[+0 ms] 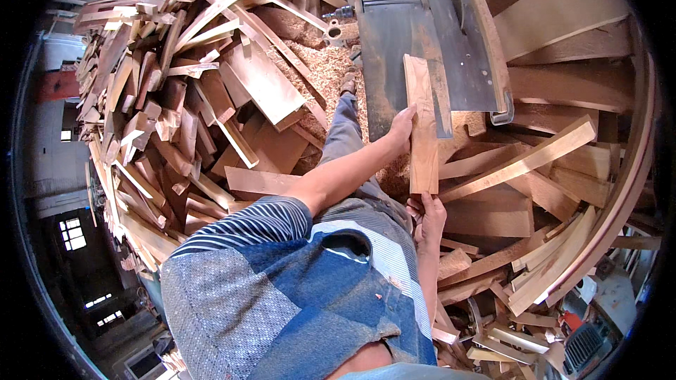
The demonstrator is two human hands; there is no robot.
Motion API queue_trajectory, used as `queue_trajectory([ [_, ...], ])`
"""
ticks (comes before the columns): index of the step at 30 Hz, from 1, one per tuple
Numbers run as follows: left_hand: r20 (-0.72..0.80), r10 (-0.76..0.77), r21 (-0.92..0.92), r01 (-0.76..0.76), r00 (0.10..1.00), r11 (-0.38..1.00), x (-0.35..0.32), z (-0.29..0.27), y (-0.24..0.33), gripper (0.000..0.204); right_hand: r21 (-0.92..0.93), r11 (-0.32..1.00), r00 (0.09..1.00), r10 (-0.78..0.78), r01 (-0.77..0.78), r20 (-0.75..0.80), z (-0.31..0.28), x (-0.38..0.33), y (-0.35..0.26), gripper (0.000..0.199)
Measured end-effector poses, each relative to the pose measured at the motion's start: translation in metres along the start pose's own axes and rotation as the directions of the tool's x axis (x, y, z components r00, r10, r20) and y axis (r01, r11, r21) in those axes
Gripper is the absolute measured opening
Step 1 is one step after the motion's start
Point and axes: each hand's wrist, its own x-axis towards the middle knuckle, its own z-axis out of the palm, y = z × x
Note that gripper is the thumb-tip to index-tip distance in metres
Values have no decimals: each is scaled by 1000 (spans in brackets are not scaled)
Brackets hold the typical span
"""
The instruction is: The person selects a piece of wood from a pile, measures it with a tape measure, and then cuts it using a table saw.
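The left hand [403, 130] grips the board [424, 127], the right hand [428, 222] pinches its end; keeping it flat should help.

The board [421, 134] at the table's [386, 63] near edge is pale tan with browner grain lines; the table itself is dark grey, smudged rusty brown. The sleeve [246, 227] has navy and white stripes, the denim garment [327, 302] blue and speckled grey panels. Trousers [343, 127] are grey-blue, wood shavings [312, 60] golden tan.

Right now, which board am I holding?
The board partly over the grey machine table: your left hand at its side, right hand at its near end; the others lie heaped.
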Motion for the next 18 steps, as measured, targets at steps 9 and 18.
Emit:
queue_trajectory([
  [9,259,641,966,-206,722,-158,-17,-12,31,45,-143,987,989,55,-75,-135,-11,55,33,17],
  [18,577,440,734,-200,688,-649,68,19,55,64,-334,942,995,3,-37,-102,29,126,25,27],
])
